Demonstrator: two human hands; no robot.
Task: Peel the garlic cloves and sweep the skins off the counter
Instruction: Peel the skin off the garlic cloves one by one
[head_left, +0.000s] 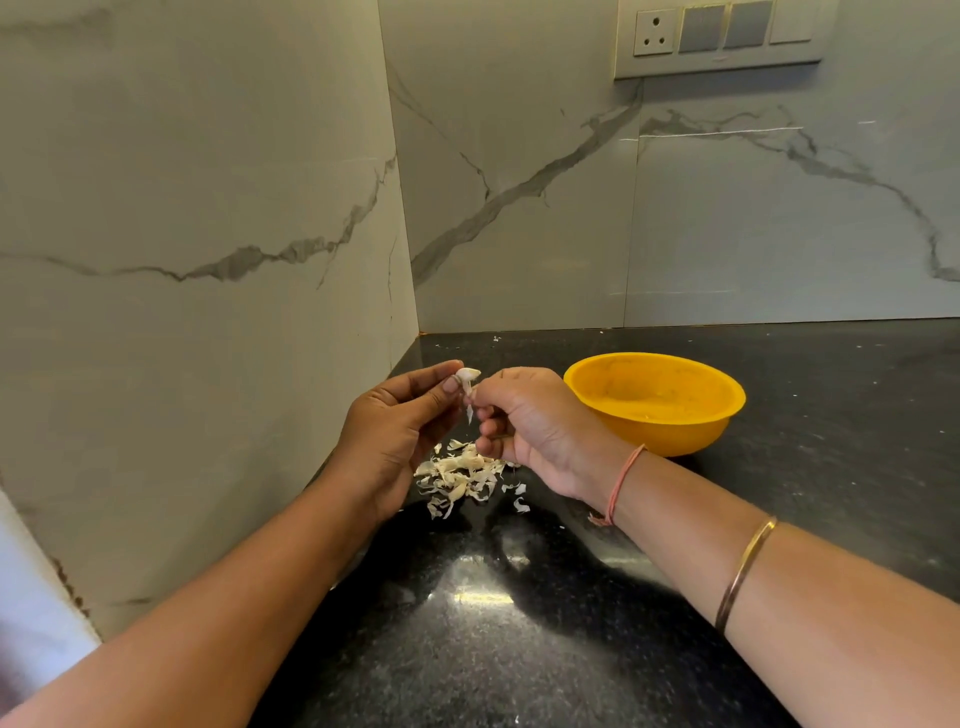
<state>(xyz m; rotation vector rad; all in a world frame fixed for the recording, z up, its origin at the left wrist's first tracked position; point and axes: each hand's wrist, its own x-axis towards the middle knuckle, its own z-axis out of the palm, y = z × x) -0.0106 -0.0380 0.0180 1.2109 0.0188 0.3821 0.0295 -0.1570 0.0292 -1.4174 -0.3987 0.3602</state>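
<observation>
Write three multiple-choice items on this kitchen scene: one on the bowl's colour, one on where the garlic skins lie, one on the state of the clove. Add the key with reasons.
1. The round plastic bowl is: A) blue; B) white; C) yellow.
2. The pile of pale papery garlic skins lies: A) in that bowl; B) on the black speckled stone counter; C) on the floor.
3. The small white garlic clove is: A) lying on the counter; B) pinched between the left hand and right hand; C) resting in the bowl.
Key: 1 C, its wall and rim are yellow; 2 B, the skins sit on dark stone left of the bowl; 3 B, fingertips of both hands meet on it above the pile.
</observation>
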